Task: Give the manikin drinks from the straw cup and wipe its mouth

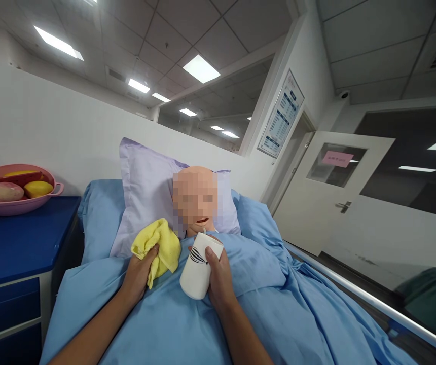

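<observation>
A crumpled yellow cloth [162,248] is gripped in my left hand [142,271], just above the blue bedding. My right hand [220,276] is closed around a white mug [197,271] with a black striped mark, tilted toward the head of the bed. A short thin piece sticks up at the mug's rim; what it is I cannot make out. What the mug holds is hidden. Right behind the mug is a bald manikin [195,195] with its mouth a little open, its head on a lilac pillow [145,187]. Its body is covered by the blue quilt [256,268].
On the left, a blue-topped bedside cabinet [20,248] bears a pink basin [20,205] with fruit in it. A metal bed rail [355,289] runs along the right side. Farther off stand a white door [328,203] and a wall notice board [282,116].
</observation>
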Tool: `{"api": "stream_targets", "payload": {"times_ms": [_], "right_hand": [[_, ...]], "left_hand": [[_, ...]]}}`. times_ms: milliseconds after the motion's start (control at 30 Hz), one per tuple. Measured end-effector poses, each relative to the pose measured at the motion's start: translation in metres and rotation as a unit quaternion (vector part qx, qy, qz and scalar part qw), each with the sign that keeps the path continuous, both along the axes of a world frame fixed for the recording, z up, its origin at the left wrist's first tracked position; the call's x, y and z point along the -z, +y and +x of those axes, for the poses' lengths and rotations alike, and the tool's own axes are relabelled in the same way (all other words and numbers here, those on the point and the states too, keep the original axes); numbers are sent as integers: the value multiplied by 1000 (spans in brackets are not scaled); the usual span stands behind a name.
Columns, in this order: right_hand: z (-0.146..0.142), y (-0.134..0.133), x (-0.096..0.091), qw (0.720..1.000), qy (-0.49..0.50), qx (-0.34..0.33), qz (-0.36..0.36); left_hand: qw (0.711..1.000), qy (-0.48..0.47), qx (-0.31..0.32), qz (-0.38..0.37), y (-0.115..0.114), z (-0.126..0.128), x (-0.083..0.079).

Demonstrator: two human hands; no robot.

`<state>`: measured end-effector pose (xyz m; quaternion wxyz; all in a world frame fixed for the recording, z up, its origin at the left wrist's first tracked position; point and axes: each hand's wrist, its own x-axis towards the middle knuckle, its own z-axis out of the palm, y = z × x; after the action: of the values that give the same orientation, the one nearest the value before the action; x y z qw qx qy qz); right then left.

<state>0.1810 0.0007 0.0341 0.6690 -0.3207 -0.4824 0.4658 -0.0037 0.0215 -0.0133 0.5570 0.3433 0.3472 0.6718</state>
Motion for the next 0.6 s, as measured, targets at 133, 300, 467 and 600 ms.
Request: {"api": "stream_targets", "payload": {"times_ms": [133,300,467,600], "right_hand": [[2,2,1,1000,-26,-2,-7],[2,1,1,999,-38,-9,-13],[2,1,1,999,-41,-21,-15],[4,4,3,999,-49,-20,-11]], "left_hand": [[1000,2,1,3,-1,0,-1],[1000,2,-5,-8,-6,0,-7],[1000,4,-5,-1,-6,1,-6],[1000,1,1,4,-4,0,-5]]}}
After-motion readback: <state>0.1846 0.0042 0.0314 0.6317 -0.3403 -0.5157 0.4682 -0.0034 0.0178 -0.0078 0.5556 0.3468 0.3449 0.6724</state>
